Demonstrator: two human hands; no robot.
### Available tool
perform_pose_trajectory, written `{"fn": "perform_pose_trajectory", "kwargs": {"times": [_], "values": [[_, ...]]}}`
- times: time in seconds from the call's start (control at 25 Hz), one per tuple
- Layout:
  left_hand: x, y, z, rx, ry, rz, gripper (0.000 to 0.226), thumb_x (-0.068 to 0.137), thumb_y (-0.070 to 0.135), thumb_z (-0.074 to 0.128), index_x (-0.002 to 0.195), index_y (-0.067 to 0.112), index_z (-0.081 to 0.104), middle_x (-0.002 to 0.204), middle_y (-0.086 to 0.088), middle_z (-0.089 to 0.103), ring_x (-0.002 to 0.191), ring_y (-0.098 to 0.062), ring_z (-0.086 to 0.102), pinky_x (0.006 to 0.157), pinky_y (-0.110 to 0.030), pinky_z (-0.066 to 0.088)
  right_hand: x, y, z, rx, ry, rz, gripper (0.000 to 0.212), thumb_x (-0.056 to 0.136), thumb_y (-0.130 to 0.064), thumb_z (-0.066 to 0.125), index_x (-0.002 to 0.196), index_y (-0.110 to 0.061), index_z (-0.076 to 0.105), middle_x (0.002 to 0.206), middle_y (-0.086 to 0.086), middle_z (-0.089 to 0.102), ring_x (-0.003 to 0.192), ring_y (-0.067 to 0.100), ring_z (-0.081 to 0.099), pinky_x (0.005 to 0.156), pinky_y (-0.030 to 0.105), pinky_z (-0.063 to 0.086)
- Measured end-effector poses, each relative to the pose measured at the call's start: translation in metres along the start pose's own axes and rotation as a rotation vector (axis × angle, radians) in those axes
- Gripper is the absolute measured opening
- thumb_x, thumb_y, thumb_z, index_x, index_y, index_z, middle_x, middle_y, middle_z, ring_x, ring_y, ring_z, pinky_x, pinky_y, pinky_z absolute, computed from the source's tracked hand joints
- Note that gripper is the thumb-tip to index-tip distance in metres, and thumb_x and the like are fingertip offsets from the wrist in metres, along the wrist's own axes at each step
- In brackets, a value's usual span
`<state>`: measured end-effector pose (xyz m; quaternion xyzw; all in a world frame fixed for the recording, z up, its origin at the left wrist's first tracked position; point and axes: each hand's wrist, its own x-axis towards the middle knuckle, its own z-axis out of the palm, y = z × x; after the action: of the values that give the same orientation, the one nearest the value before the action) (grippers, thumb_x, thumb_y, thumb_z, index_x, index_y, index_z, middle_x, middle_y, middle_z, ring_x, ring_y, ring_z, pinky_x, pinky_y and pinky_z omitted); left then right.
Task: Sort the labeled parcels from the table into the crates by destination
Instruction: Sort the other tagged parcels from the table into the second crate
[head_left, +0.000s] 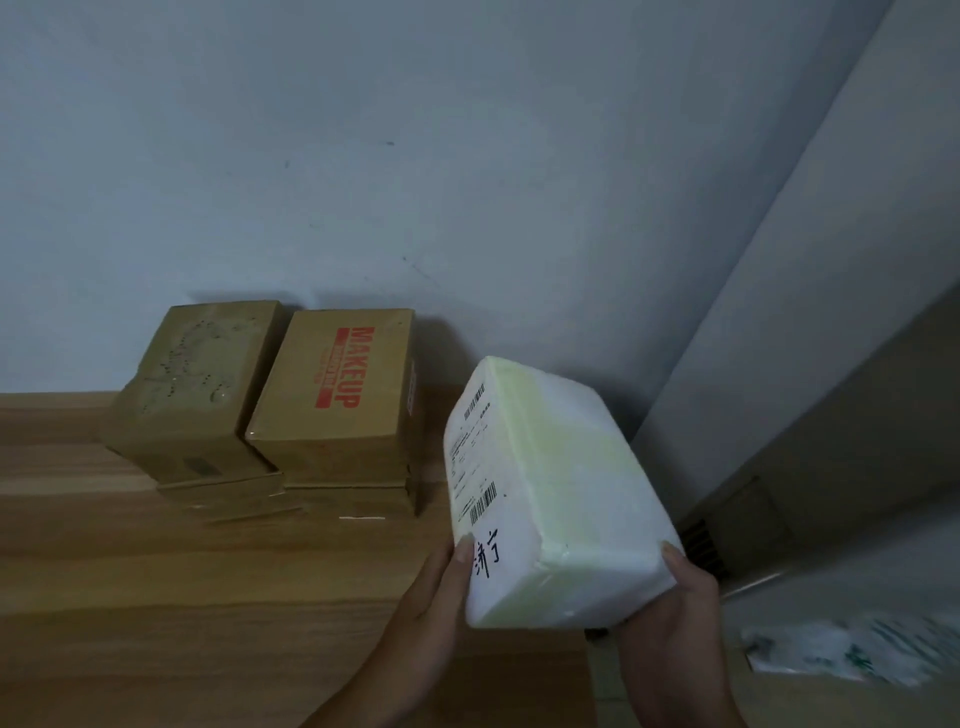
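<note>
A white plastic-wrapped parcel (556, 488) with a barcoded shipping label and handwritten black characters is held up over the right end of the wooden table (208, 597). My left hand (436, 597) grips its near left corner and my right hand (680, 613) supports its near right underside. Against the wall stand two stacks of brown cardboard parcels: a plain box (197, 395) on the left and a box printed "MAKEUP" in red (337, 400) beside it, each lying on flatter boxes. No crate is in view.
The table's right edge (589, 675) ends just below the parcel. On the floor to the right lies a white plastic bag with green print (841, 654). A beige wall panel with a dark vent (727, 530) runs along the right.
</note>
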<state>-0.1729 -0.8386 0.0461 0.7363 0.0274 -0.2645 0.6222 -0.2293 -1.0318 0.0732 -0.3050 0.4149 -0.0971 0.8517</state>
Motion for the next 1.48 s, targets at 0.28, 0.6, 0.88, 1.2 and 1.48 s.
{"fn": "perform_pose_trajectory", "kwargs": {"times": [0.28,0.6,0.88,1.2,1.48], "values": [[-0.035,0.012,0.016,-0.026,-0.045,0.185,0.055,0.084,0.066,0.065,0.134,0.049,0.050,0.125,0.015,0.068,0.109,-0.009,0.069,0.082,-0.026,0.060,0.024,-0.012,-0.039,-0.447,-0.204,-0.060,0.051,0.096,-0.008,0.042,0.142,-0.023,0.058,0.136,0.002,0.065,0.113,0.021,0.066,0.084,0.043,0.054],[-0.088,-0.018,0.012,0.189,0.229,0.303,0.055,0.088,0.065,0.062,0.139,0.054,0.044,0.130,0.024,0.059,0.115,-0.001,0.063,0.084,-0.021,0.057,0.022,0.008,-0.054,-0.742,-0.754,0.126,0.102,0.057,-0.059,0.092,0.145,-0.035,0.047,0.137,-0.004,0.066,0.126,0.022,0.063,0.110,0.055,0.045],[-0.171,-0.046,-0.065,0.527,0.654,0.332,0.043,0.101,0.061,0.031,0.132,0.044,0.056,0.134,0.024,0.053,0.123,0.002,0.053,0.093,-0.019,0.046,-0.019,0.082,-0.011,-0.831,-0.868,0.202,0.090,0.052,-0.064,0.089,0.133,-0.041,0.059,0.128,-0.004,0.072,0.115,0.021,0.070,0.097,0.051,0.055],[-0.279,-0.117,-0.160,0.492,0.941,0.135,0.045,0.096,0.064,0.039,0.133,0.043,0.055,0.132,0.030,0.051,0.122,0.005,0.050,0.095,-0.024,0.045,-0.099,0.205,0.059,-1.019,-1.149,0.371,0.063,0.072,-0.056,0.078,0.131,-0.040,0.062,0.127,-0.003,0.072,0.114,0.020,0.071,0.091,0.046,0.059],[-0.332,-0.164,-0.230,-0.164,0.938,0.121,0.047,0.086,0.072,0.050,0.130,0.055,0.054,0.128,0.025,0.061,0.116,0.002,0.061,0.087,-0.026,0.055,-0.165,0.321,0.110,-1.147,-1.186,0.423,0.077,0.067,-0.055,0.086,0.135,-0.026,0.062,0.128,0.005,0.072,0.114,0.026,0.071,0.099,0.051,0.054]]}}
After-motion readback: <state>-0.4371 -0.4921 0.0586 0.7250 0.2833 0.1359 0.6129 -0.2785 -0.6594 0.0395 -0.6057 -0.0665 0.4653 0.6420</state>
